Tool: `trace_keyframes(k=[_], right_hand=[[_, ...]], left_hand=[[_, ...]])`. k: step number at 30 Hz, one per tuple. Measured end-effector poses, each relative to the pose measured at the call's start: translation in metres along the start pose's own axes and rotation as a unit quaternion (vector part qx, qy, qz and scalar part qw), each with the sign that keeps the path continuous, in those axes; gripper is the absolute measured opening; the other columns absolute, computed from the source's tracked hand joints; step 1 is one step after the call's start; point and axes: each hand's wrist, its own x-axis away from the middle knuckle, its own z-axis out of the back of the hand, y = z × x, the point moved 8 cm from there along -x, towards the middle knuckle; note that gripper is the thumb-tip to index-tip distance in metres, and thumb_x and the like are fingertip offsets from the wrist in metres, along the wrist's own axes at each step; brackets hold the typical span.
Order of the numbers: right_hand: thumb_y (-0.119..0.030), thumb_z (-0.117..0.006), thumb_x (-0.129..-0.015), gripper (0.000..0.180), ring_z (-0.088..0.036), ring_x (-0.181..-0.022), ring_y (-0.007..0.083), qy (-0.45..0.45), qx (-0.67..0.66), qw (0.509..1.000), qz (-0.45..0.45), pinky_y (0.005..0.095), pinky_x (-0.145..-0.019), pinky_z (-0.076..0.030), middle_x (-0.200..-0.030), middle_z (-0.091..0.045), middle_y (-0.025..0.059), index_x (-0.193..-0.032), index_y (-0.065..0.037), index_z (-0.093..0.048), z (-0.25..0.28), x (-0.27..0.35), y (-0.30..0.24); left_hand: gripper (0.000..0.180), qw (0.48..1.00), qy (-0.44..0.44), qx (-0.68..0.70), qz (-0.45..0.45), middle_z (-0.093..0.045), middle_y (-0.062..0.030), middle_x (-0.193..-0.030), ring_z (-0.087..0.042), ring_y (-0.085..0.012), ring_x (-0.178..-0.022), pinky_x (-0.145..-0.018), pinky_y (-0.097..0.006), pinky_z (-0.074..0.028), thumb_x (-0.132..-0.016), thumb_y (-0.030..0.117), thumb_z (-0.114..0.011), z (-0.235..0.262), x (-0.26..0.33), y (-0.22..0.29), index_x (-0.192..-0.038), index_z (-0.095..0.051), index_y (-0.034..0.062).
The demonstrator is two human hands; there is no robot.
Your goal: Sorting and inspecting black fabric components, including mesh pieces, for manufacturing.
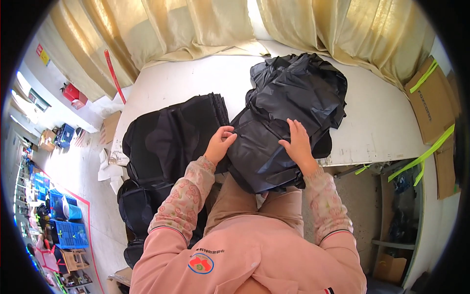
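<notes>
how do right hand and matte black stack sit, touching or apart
Apart: the head view shows shiny black plastic between the right hand and matte black stack.

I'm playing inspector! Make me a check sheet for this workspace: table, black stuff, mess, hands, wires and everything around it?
Surface: white table, front edge scuffed.
Things at hand: crumpled glossy black sheeting, hanging over the near edge; black fabric pile to its left.
Clutter: pale scraps beside the table; blue crates far left.
Grip: left hand at the sheeting's left edge, pinch unclear; right hand spread over it.
Cables: nothing seen.
Surroundings: cream curtains behind; flattened cardboard at right.
</notes>
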Motion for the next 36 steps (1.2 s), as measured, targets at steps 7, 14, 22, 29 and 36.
trace_keyframes(k=[7, 14, 22, 29, 36], right_hand=[[-0.010, -0.069, -0.074, 0.010, -0.058, -0.083, 0.0335, -0.094, -0.175, 0.978, -0.056, 0.0396, -0.071, -0.048, -0.082, -0.056, 0.0125, -0.083, -0.008, -0.067, -0.028, -0.012, -0.007], [-0.009, -0.066, -0.085, 0.017, -0.062, -0.083, 0.0115, -0.523, -0.457, 0.720, 0.005, 0.0268, -0.073, -0.049, -0.088, -0.066, 0.0055, -0.099, 0.000, -0.066, 0.010, 0.054, -0.111], [-0.035, -0.064, -0.090, 0.063, -0.058, -0.098, 0.0151, -0.226, -0.528, 0.691, -0.439, 0.0269, -0.086, -0.047, -0.115, -0.059, 0.0092, -0.139, -0.004, -0.037, -0.039, 0.037, -0.013], [-0.022, -0.059, -0.095, 0.032, -0.055, -0.096, 0.0079, -0.232, -0.575, 0.741, -0.258, 0.0241, -0.085, -0.045, -0.105, -0.063, 0.0003, -0.116, 0.001, -0.059, 0.006, 0.001, -0.049], [-0.015, -0.067, -0.085, 0.024, -0.052, -0.080, 0.0310, -0.231, -0.422, 0.873, 0.076, 0.0327, -0.074, -0.044, -0.089, -0.053, 0.0138, -0.099, 0.002, -0.057, 0.057, -0.008, -0.140]], left_hand=[[0.030, 0.996, -0.063, 0.053, 0.046, -0.062, -0.0044, -0.099, -0.062, -0.0123, -0.084, -0.074, -0.026, -0.048, -0.094, 0.025, -0.058, -0.016, 0.023, 0.019, -0.117, -0.058, 0.0067], [0.042, 0.985, -0.012, 0.163, 0.051, -0.058, -0.0063, -0.119, -0.058, -0.0177, -0.104, -0.091, -0.031, -0.046, -0.089, 0.018, -0.062, -0.001, 0.012, 0.016, -0.127, -0.050, 0.0046], [0.068, 0.912, -0.301, -0.170, -0.218, -0.042, -0.0217, -0.139, -0.040, -0.0341, -0.131, -0.110, -0.036, -0.031, -0.078, -0.010, -0.047, -0.144, 0.118, 0.051, -0.143, -0.034, 0.0032], [0.073, 0.961, -0.255, 0.067, -0.086, -0.041, -0.0141, -0.136, -0.047, -0.0222, -0.121, -0.099, -0.036, -0.040, -0.087, 0.037, -0.065, -0.081, 0.106, 0.049, -0.145, -0.031, 0.0086], [0.060, 0.967, -0.021, 0.251, -0.040, -0.051, -0.0056, -0.130, -0.053, -0.0185, -0.115, -0.093, -0.030, -0.043, -0.089, 0.022, -0.063, 0.003, 0.051, 0.089, -0.140, -0.036, 0.0069]])
